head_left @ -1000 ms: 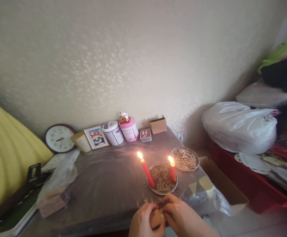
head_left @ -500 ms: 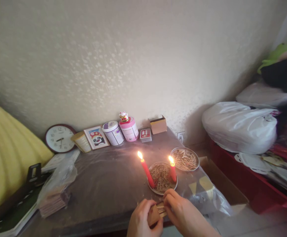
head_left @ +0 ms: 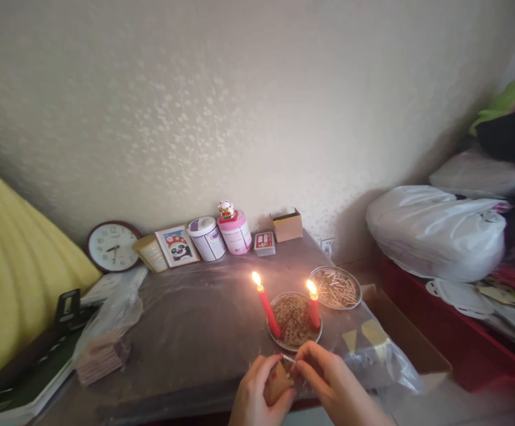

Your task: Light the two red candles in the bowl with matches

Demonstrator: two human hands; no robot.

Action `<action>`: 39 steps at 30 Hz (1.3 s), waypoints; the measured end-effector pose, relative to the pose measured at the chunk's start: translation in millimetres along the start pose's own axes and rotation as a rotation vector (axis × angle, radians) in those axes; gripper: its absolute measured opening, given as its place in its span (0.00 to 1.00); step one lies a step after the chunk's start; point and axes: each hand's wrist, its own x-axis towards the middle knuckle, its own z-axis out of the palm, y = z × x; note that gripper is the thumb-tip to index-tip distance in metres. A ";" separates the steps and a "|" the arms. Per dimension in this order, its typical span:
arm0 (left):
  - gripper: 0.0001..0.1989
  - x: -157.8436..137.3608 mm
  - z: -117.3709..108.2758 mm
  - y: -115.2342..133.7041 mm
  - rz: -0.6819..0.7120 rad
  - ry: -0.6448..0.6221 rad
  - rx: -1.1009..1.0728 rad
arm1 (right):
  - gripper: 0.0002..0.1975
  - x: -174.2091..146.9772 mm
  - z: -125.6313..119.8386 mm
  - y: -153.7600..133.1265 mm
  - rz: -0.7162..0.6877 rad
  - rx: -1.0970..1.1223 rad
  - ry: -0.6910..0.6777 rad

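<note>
Gripping a matchbox (head_left: 277,382) at the tabletop's (head_left: 195,331) near edge, the left hand (head_left: 255,396) steadies it; the right hand (head_left: 328,384) pinches a match (head_left: 287,357) beside the candle dish (head_left: 294,320)

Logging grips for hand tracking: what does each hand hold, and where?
Left hand grips the matchbox by its sides; right hand pinches a match at its bare end.

Matt brown cardboard on the matchbox (head_left: 277,383), thin pale wood in the match (head_left: 288,358). Beyond the matchbox, smooth red wax on two candles (head_left: 268,307), shiny metal rim on the dish (head_left: 275,337). Glossy clear plastic sheet over the table (head_left: 195,331). Rough, matt, embossed paper on the wall (head_left: 239,118) behind.
</note>
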 end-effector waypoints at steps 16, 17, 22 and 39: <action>0.16 2.8 0.7 12.6 -0.287 -0.092 -0.428 | 0.09 -1.5 7.1 -5.2 0.011 0.139 0.038; 0.16 3.7 -0.7 13.0 -0.330 -0.111 -0.526 | 0.10 -1.9 6.7 -6.6 0.008 0.133 0.057; 0.17 6.6 -5.0 14.7 -0.555 -0.118 -0.965 | 0.13 -4.4 3.2 -16.4 0.048 0.146 0.110; 0.03 4.1 -26.8 50.0 -0.292 0.061 -0.464 | 0.12 -15.9 6.5 -16.6 -0.094 -0.009 0.247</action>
